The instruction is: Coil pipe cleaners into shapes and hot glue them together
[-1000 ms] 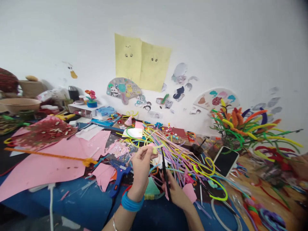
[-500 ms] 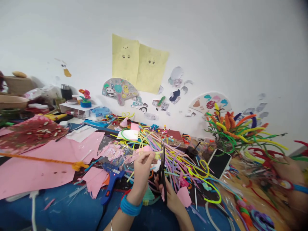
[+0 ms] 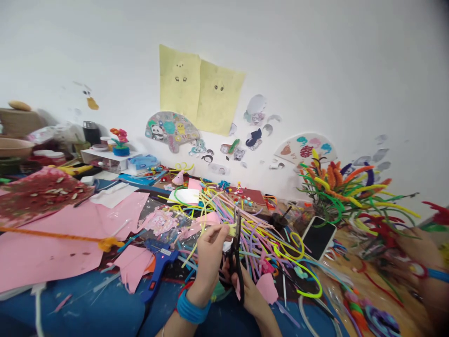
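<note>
In the middle of the head view, my left hand [image 3: 210,255], with a blue band at the wrist, is closed in a pinch. A small yellow-green piece [image 3: 232,229] shows at its fingertips; its exact kind is hard to make out. Just right of it, my right hand [image 3: 250,290] grips black-handled scissors [image 3: 238,267], their blades pointing up and slightly apart, close beside the left fingertips. Behind both hands spreads a heap of pastel and yellow pipe cleaners [image 3: 259,234]. A pink scrap [image 3: 267,288] lies right of the right hand.
A blue glue gun [image 3: 159,271] and pink sheets [image 3: 70,229] lie on the left. A phone [image 3: 318,238] rests to the right, below a bunch of colourful pipe cleaners [image 3: 333,187]. Another person's hand [image 3: 417,248] holds red pipe cleaners at the far right.
The scissors blades look a little further apart than before. Both hands stay close together in nearly the same place. The whole view has shifted slightly.
</note>
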`<action>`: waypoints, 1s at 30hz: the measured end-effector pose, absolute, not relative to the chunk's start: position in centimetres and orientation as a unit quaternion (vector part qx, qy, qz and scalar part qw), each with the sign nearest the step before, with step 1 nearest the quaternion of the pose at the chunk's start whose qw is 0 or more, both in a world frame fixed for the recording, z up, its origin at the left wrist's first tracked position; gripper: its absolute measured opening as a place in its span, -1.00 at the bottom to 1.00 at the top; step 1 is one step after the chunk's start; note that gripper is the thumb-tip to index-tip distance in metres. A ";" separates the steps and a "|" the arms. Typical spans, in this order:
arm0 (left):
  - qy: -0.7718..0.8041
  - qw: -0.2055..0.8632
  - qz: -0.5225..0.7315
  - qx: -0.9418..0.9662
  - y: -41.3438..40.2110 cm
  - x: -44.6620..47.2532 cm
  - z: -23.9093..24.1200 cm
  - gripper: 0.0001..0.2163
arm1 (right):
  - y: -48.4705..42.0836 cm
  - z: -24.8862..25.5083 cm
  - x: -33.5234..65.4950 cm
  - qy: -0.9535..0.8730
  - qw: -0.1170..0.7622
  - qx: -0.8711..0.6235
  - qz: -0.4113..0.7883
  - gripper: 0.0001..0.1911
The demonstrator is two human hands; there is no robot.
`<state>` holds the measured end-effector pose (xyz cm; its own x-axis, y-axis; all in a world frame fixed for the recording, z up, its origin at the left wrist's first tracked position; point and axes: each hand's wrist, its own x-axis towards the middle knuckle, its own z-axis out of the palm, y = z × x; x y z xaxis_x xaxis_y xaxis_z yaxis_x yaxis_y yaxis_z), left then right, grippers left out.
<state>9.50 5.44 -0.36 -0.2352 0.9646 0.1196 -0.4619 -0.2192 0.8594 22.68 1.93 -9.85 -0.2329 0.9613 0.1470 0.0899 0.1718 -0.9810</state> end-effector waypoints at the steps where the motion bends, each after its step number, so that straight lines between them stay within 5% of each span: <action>1: 0.361 0.508 0.700 0.349 5.5 9.5 -0.3 -0.86 | 1.9 -9.7 22.6 -0.613 0.451 -0.419 0.495 -0.28; 16: 0.374 0.495 0.707 0.340 5.5 9.9 -0.3 -0.84 | 2.6 -8.3 21.6 -0.629 0.486 -0.452 0.404 -0.46; 24: 0.378 0.503 0.681 0.374 5.4 7.7 -0.2 -0.84 | 5.5 -5.0 25.4 -0.641 0.458 -0.560 0.256 -0.87; 30: 0.391 0.529 0.624 0.421 4.9 6.0 -0.1 -0.83 | 4.3 -0.9 23.8 -0.678 0.463 -0.553 0.143 -0.73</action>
